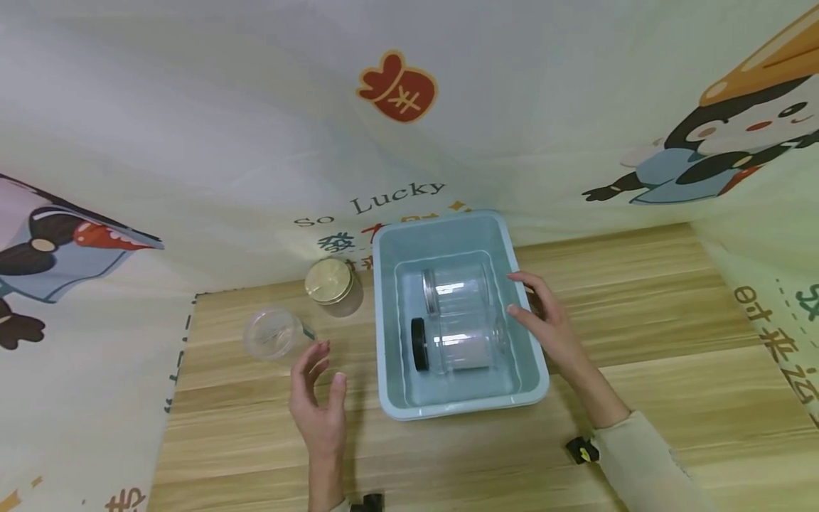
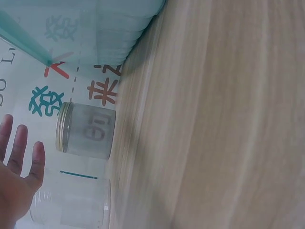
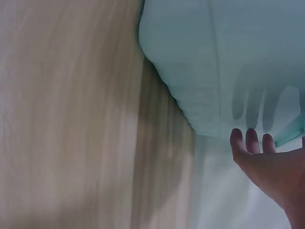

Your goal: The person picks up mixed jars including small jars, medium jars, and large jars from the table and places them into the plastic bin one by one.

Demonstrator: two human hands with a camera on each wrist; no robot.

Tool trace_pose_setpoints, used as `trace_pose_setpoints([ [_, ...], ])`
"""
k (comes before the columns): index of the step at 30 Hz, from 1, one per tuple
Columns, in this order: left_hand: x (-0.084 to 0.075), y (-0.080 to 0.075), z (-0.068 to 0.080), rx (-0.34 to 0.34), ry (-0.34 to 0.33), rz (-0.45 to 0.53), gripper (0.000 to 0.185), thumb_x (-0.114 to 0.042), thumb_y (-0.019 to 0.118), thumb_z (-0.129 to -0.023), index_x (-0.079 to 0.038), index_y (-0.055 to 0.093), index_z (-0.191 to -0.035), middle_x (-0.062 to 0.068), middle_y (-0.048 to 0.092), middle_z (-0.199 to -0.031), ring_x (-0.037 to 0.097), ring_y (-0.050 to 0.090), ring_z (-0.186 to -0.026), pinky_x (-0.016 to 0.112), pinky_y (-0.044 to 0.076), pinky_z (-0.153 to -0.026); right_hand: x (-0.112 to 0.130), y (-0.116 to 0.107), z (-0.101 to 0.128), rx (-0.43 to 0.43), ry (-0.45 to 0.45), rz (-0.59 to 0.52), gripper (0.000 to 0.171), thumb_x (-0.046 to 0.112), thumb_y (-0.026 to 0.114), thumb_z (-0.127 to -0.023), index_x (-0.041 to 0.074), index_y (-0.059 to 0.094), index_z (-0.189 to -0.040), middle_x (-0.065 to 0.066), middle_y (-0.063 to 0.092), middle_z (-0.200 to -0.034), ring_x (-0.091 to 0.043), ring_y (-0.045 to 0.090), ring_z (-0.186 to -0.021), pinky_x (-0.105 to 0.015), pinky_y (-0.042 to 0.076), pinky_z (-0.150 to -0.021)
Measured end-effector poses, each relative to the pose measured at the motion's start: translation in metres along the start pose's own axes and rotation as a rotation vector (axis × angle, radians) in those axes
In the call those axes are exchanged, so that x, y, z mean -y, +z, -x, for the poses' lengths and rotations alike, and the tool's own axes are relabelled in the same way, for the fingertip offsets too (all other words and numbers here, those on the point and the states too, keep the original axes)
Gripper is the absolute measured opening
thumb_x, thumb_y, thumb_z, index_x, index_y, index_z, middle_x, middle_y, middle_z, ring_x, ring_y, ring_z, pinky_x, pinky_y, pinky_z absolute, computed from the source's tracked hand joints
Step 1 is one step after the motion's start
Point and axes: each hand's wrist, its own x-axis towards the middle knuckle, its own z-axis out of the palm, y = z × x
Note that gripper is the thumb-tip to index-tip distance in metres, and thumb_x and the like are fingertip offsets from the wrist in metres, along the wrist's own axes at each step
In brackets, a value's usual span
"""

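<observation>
i count four clear jars in all: two lying in the one blue tub, a black-lidded jar and a lidless jar, and two standing on the tabletop, a gold-lidded jar and an open jar. two lids are on jars. my two hands, left hand and right hand, are in view.

The tub sits mid-table, toward the back edge. In it two jars lie on their sides, one behind the other. Left of the tub stand a lidded jar at the back edge and a cup before it. My left hand hovers before the cup; my right hand is at the tub's right rim.
</observation>
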Motion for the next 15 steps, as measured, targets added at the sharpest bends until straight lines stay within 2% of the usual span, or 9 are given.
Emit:
trace_pose_setpoints([
  [5, 0.0012, -0.0021, 0.0003, -0.016, 0.006, 0.004, 0.047, 0.002, 0.066, -0.084, 0.017, 0.052, -0.126, 0.038, 0.059, -0.115, 0.032, 0.060, -0.111, 0.036, 0.048, -0.094, -0.0023, 0.0029, 0.0000, -0.011, -0.003, -0.042, 0.045, 0.005, 0.054, -0.099, 0.007, 0.044, -0.143, -0.010, 0.039, -0.147, -0.036, 0.043, -0.128, -0.026, 0.048, -0.088],
  [15, -0.0024, -0.0044, -0.0017, -0.027, 0.000, -0.009, 0.046, 0.000, 0.067, -0.084, 0.016, 0.054, -0.125, 0.034, 0.061, -0.114, 0.031, 0.060, -0.111, 0.036, 0.048, -0.092, -0.0038, 0.0026, 0.0011, -0.017, 0.025, -0.083, 0.045, 0.009, 0.053, -0.100, 0.010, 0.043, -0.144, -0.014, 0.039, -0.147, -0.034, 0.044, -0.124, -0.032, 0.052, -0.085],
])
